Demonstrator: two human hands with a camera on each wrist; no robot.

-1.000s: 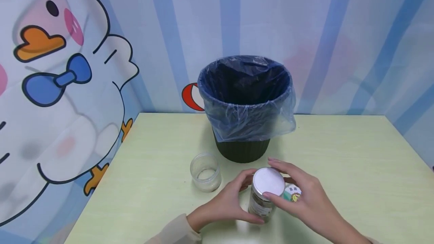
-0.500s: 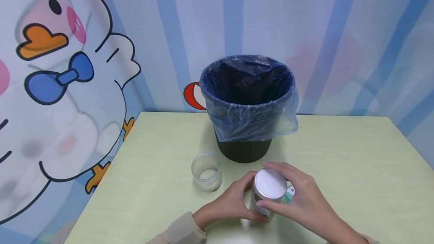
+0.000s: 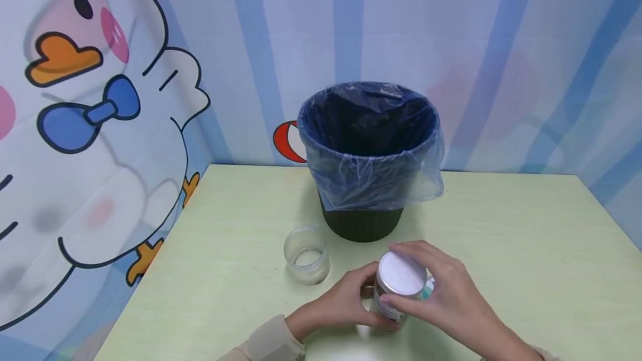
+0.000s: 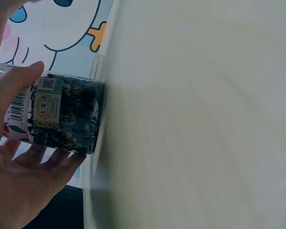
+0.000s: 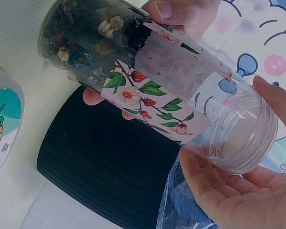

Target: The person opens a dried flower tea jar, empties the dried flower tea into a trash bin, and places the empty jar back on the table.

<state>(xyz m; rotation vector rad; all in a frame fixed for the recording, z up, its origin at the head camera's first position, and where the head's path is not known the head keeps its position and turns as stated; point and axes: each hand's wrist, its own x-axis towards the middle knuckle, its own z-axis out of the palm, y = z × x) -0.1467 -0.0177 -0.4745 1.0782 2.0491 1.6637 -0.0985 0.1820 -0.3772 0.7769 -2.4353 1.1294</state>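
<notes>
Both hands are around a clear jar (image 3: 402, 273) with a pale top, upright at the front of the table. My left hand (image 3: 341, 299) grips its lower body, thumb on the near side. At the jar's upper end, the thumb and fingers of my right hand (image 3: 446, 288) hold the rim. Dark dried pieces fill the lower part of the jar (image 4: 69, 112) in the left wrist view. A pink floral label wraps the jar (image 5: 157, 90) in the right wrist view, and its upper end is clear and ridged. A round cartoon-printed piece (image 5: 2, 124) lies beside it, mostly hidden in the head view.
A clear open container (image 3: 307, 255) stands on the table to the left of the hands. Behind it is a dark bin (image 3: 362, 224) lined with a blue plastic bag (image 3: 371, 183). A printed cloth backdrop (image 3: 401, 27) rises at the table's back and left.
My right hand has moved a little left, its fingers coming in closer around the jar's upper end and covering more of the cartoon-printed piece. My left hand keeps its grip. The head view has shifted slightly.
</notes>
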